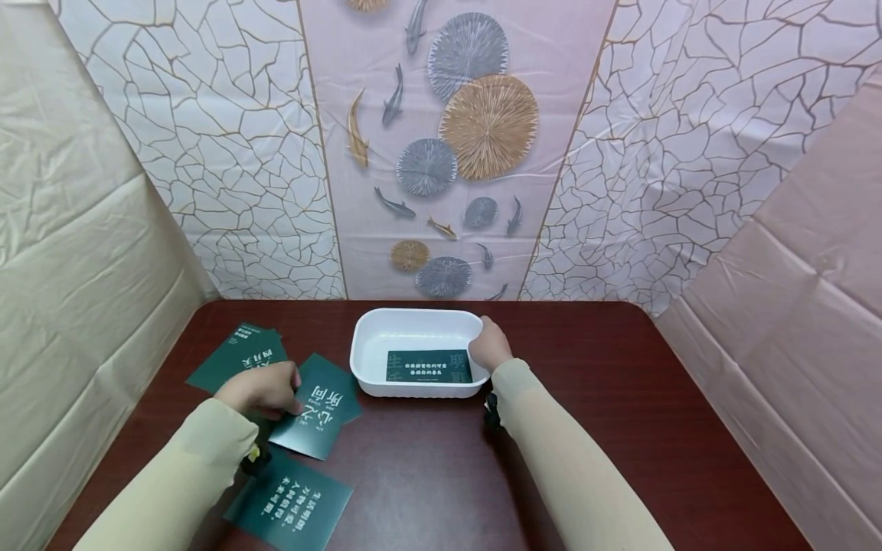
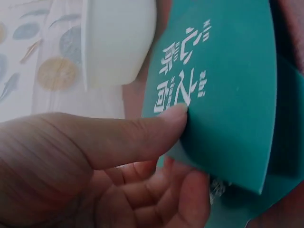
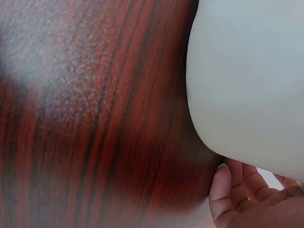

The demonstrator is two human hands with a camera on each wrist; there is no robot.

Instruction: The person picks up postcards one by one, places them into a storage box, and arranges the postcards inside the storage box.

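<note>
My left hand (image 1: 265,389) pinches the edge of a dark green card with white Chinese lettering (image 1: 318,402), thumb on its printed face and fingers beneath. In the left wrist view the card (image 2: 228,109) bends up, with another green card (image 2: 287,137) under it. At the right end of a white rectangular plastic tray (image 1: 420,390), my right hand (image 1: 491,346) grips the wall. The right wrist view shows its fingers (image 3: 221,187) curled against the tray's outer side (image 3: 247,85). One green card (image 1: 429,367) lies inside the tray, lettering facing up.
More green cards (image 1: 237,356) overlap at the table's far left. Another green card (image 1: 292,501) lies close to the left forearm. The reddish-brown table (image 1: 592,428) meets a patterned cloth backdrop (image 1: 441,153) behind, with draped cloth (image 1: 792,306) on both sides.
</note>
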